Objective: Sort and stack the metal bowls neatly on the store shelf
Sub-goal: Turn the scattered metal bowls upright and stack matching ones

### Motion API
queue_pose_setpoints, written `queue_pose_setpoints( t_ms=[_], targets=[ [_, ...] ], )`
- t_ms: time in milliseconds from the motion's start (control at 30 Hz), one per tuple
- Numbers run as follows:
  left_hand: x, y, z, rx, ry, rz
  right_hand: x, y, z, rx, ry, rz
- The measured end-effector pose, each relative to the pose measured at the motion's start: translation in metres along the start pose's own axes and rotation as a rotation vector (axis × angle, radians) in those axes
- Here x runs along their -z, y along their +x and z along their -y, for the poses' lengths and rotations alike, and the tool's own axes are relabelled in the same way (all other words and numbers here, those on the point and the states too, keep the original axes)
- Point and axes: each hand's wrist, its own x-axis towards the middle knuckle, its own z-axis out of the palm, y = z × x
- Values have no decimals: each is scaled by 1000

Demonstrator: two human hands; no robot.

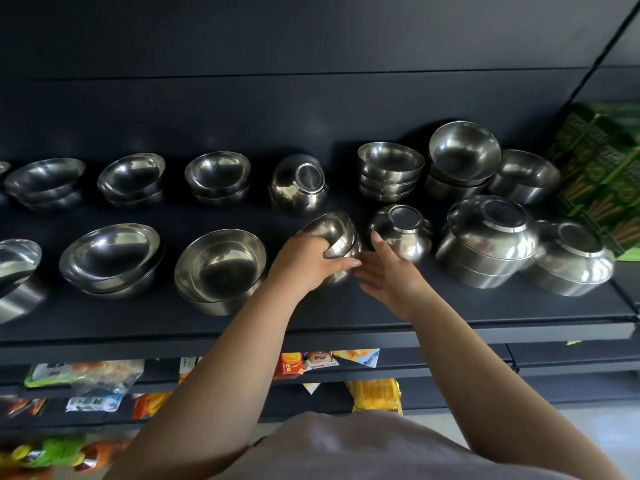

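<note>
Left hand (304, 261) gripping small tilted shiny steel bowl (332, 233) by its rim; right hand (384, 271) spread beside, at three o'clock. Light, rigid, slippery.

Green cartons (602, 174) printed with orange shapes stand at the right end of the shelf. On lower shelves lie bright snack packets (86, 377), a red packet (289, 367) and yellow packs (375, 396).
</note>
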Motion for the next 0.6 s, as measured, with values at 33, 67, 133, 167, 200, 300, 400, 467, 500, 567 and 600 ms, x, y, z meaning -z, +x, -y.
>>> queue_pose_setpoints(
  t_ms=[33, 67, 133, 167, 200, 300, 400, 467, 500, 567, 600],
  targets=[
    [0, 0, 0, -17, 39, 10, 0, -1, 0, -1, -9, 9],
    [0, 1, 1, -43, 91, 17, 0, -2, 0, 6, -21, 11],
    [-2, 2, 3, -134, 227, 26, 0, -4, 0, 51, -25, 2],
    [-3, 1, 4, -169, 284, 32, 0, -4, 0, 80, -24, -2],
    [-6, 0, 4, -191, 318, 43, 0, -3, -1, 108, -33, 6],
    [-13, -5, 6, -172, 267, 45, 1, -3, -1, 182, -50, 40],
    [-25, -12, 11, -115, 91, 19, 4, -1, -4, 203, 1, 57],
    [-34, -19, 14, -134, -49, -101, 2, 0, -7, 206, 9, 46],
    [-37, -22, 14, -149, -140, -188, 1, 0, -8, 206, 15, 34],
    [-36, -29, 10, -56, -317, -250, -1, 0, -10, 202, 23, 5],
    [-35, -31, 10, 30, -407, -212, -1, 1, -11, 192, 30, -8]
  ],
)
